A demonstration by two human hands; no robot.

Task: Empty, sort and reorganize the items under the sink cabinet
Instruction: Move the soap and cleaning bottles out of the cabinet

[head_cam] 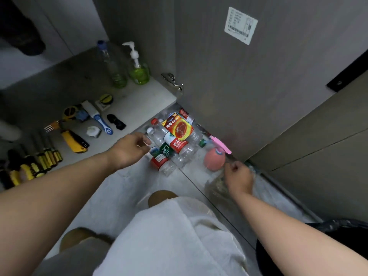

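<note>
We can't read the white label (241, 25) on the cabinet door (229, 80), print too small and blurred. Left of the door, the row of yellow-and-black tools (29, 166) runs off the frame edge, and a dark shape (22, 32) up top is cut off and unidentifiable. Right hand (239, 177), below the door, covers part of a clear container (216, 186); grip and contents unclear.

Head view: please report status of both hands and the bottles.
Left hand at the bottle pile, grip unclear. Right hand closed by pink spray bottle. Cabinet door open; nothing blocking.
</note>
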